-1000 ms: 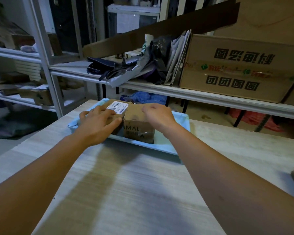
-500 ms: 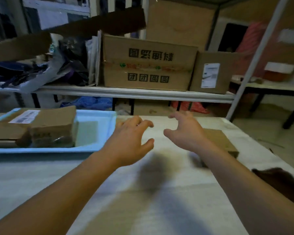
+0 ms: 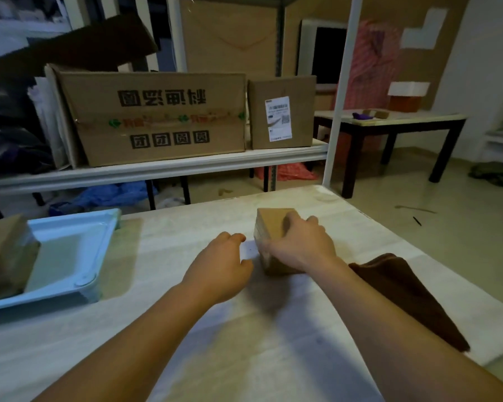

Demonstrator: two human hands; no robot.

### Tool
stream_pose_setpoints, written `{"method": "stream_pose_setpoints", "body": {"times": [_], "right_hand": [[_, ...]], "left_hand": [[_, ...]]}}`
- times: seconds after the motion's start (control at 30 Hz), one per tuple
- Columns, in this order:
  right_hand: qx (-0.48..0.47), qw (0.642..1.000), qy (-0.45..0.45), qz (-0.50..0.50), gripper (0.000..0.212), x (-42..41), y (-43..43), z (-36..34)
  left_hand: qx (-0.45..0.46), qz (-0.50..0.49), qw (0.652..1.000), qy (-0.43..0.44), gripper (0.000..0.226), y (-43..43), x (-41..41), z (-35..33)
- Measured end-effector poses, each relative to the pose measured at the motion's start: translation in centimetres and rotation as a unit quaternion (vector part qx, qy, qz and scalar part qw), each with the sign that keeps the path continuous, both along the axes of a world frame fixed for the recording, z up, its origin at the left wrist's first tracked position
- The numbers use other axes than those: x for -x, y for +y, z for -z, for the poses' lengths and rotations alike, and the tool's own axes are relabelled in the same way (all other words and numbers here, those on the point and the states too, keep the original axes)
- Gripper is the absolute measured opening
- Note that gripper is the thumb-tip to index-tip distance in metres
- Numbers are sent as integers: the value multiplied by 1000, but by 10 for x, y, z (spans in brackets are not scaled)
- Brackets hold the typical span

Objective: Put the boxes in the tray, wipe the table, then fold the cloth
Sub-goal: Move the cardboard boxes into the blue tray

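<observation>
A small brown cardboard box (image 3: 270,224) sits on the pale wooden table (image 3: 186,329), right of centre. My right hand (image 3: 299,248) lies over its top and near side, fingers wrapped on it. My left hand (image 3: 218,268) hovers just left of the box, fingers loosely curled, not touching it. At the left edge a light blue tray (image 3: 70,256) holds a taped cardboard box (image 3: 3,256), partly cut off by the frame. A dark brown cloth (image 3: 404,297) lies along the table's right edge, beside my right forearm.
Behind the table a white metal shelf (image 3: 157,169) carries a large printed carton (image 3: 157,117) and a smaller labelled carton (image 3: 282,111). A white shelf post (image 3: 337,111) stands at the table's far right corner. A dark-legged side table (image 3: 389,123) stands beyond.
My view has swung right, away from the tray. Both hands left the box in the tray and crossed the table; my right hand has now closed on the box at the right.
</observation>
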State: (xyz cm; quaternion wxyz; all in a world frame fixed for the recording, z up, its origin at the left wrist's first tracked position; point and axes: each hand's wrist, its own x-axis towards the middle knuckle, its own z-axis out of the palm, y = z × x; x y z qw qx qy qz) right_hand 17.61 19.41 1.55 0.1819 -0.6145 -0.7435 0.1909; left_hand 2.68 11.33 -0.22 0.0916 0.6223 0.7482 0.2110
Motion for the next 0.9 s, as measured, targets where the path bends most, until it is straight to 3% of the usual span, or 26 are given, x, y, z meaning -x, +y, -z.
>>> {"method": "stream_pose_setpoints", "body": {"times": [0.07,0.1,0.2,0.27,0.33,0.5,0.7,0.8,0.9], "right_hand": [[42,988,148,-19,73,-2,-1,-10],[89,963,252,-28,59,-2,-2,-16],[296,809,507,-26,47,-2,-5,-31],[375,733,567,-36,54,1,-6,-31],[417,701,575,-64,55,9,-10,-28],[446,692,559,-102,53,30,-21,-23],[449,708,535,-108,63,53,-31,-23],[412,736,530,-95,48,77,-36,-27],[359,780,501,-111,45,113,-43,-33]], "left_hand": [[-30,-34,998,-33,60,-9,9,-4],[-55,-51,996,-54,60,-16,13,-6],[-146,-91,975,-142,56,-39,27,-13],[-199,-112,952,-204,52,-54,34,-17],[-235,-122,933,-243,52,-65,37,-19],[-269,-107,918,-272,64,-80,44,-20],[-272,-107,918,-268,55,-95,63,-16],[-246,-142,928,-242,61,-105,81,-12],[-166,-193,952,-169,68,-119,116,-3]]}}
